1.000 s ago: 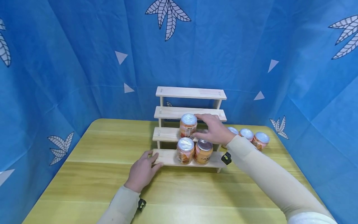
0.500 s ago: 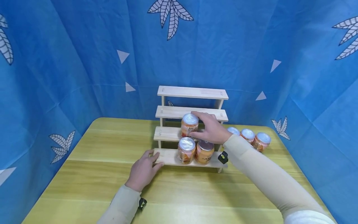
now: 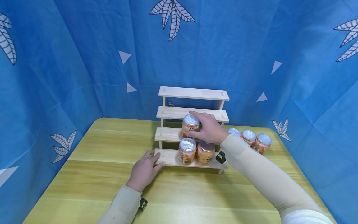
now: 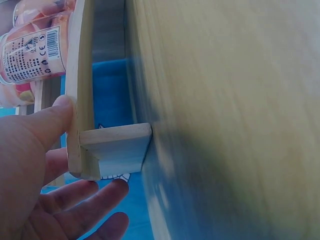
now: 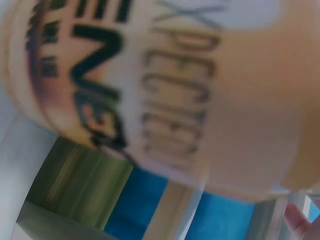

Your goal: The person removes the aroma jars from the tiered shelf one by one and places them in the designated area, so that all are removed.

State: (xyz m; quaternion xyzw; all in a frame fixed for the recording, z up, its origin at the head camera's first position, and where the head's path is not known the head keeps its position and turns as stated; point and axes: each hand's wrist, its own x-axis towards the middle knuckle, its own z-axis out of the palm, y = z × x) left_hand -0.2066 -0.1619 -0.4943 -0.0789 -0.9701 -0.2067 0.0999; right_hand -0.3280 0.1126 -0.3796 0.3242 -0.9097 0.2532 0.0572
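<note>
My right hand (image 3: 211,127) holds a clear can (image 3: 189,127) with a silver lid and orange contents, upright on the second step of a wooden step rack (image 3: 193,92). Its thumb and a finger lie at the can's near and far sides. Below, two similar cans stand side by side on the lowest step: a silver-lidded can (image 3: 187,152) and a dark-lidded can (image 3: 205,154). My left hand (image 3: 143,172) pinches the left end of the lowest shelf board (image 4: 80,100) between thumb and index finger; its other fingers are spread below.
Several more silver-lidded cans, among them an outer can (image 3: 262,142), stand on the wooden table (image 3: 92,174) right of the rack, partly hidden by my right forearm. A blue curtain (image 3: 112,99) with leaf prints hangs behind and at both sides.
My right hand has shifted a little left, its fingers reaching farther round the upper can. The left hand keeps its place on the shelf end, and the view has turned slightly.
</note>
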